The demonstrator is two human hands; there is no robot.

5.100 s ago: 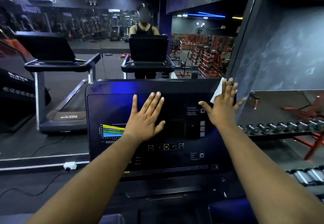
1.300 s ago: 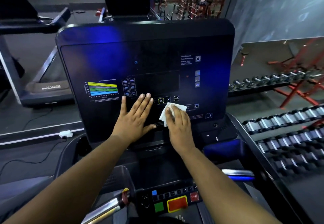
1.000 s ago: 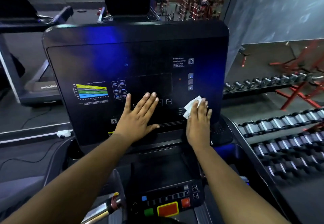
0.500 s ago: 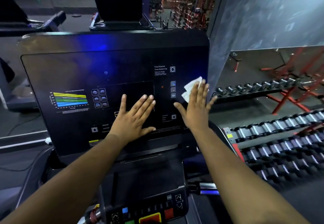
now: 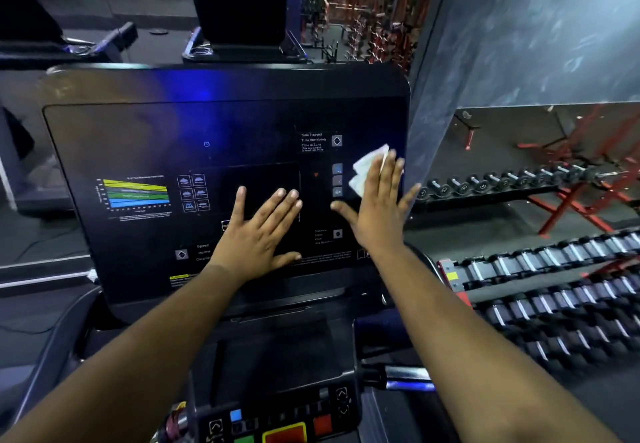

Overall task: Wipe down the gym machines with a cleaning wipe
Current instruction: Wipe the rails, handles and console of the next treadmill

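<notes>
- Since half a second ago, the right hand [image 5: 375, 207] has carried the cleaning wipe [image 5: 367, 169] a little further up the right side of the treadmill console [image 5: 221, 123], and the left hand [image 5: 258, 234] has stayed planted on the dark middle panel.
- Lying crumpled, the wipe runs its long axis diagonally, from a lower-left fold near the column of small square buttons [image 5: 337, 180] up to a corner that points to the upper right, toward the console's right edge.
- It is white, thin and creased into two or three loose folds; only the part beyond the fingers [image 5: 389, 168] shows, the rest being hidden under the palm.
- Right hand: fingers straight and fanned, thumb stuck out to the left, pressing the wipe flat against the console face rather than pinching it.
- Left hand: fingers straight and slightly spread, palm flat on the panel, holding nothing.
- Left of that hand sits a striped chart [image 5: 135, 193] in yellow, green and blue, beside a block of small icon buttons [image 5: 193, 193].
- Below the console, a lower control strip [image 5: 277, 423] carries red, green and blue buttons.
- To the right, rows of dumbbells [image 5: 540, 269] lie on racks.
</notes>
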